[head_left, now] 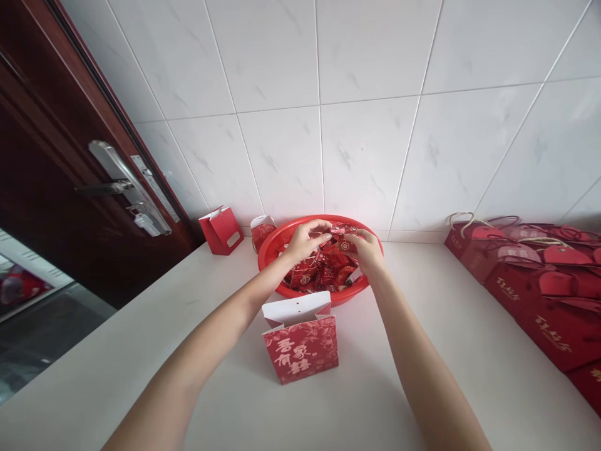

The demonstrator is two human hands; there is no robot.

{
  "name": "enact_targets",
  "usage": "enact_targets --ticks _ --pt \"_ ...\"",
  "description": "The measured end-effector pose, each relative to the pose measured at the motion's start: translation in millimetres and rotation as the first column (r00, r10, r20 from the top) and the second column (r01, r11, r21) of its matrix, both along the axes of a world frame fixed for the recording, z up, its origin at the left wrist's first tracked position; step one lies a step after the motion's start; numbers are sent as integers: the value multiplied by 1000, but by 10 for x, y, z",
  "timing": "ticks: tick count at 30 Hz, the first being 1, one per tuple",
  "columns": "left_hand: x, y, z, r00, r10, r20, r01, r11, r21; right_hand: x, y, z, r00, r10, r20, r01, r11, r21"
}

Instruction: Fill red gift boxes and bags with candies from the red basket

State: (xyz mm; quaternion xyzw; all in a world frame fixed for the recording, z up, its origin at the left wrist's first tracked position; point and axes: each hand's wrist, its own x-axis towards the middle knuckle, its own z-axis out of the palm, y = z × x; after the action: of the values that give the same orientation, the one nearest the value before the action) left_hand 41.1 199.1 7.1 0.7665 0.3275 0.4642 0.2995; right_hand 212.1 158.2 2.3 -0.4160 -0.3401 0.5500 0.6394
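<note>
Both hands are over a red plastic basket [263, 266] heaped with small red wrapped candies [323, 274]. My left hand [307, 239] reaches in from the left, its thumb and index finger closed at one end of a small red wrapped candy [337, 230]. On the other side, the fingertips of my right hand [367, 250] are drawn together at the same candy; its fingers partly hide their hold. In front of the basket stands an upright red gift box [303, 351] with pale lettering. Its top is open and its white back flap is raised.
A red box [222, 230] stands by the wall at the left, and another small red box [261, 230] is partly behind the basket. Rows of red gift boxes with cord handles [526, 300] line the right side of the white table [225, 401]. A dark door [61, 156] is at the left.
</note>
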Motion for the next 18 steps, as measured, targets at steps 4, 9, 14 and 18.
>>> enact_targets --ticks 4,9,14,18 --pt "-10 -43 16 990 48 -134 -34 994 103 6 -21 22 996 83 -37 -82 996 24" --pt "-15 -51 16 982 -23 -187 39 996 78 4 -64 45 996 87 -7 -86 994 73" --pt "2 -59 24 998 29 -56 -28 999 25 6 -88 58 996 83 27 -84 995 48" --pt "-4 -33 15 997 71 5 -70 990 -124 7 -78 45 996 78 38 -80 995 54"
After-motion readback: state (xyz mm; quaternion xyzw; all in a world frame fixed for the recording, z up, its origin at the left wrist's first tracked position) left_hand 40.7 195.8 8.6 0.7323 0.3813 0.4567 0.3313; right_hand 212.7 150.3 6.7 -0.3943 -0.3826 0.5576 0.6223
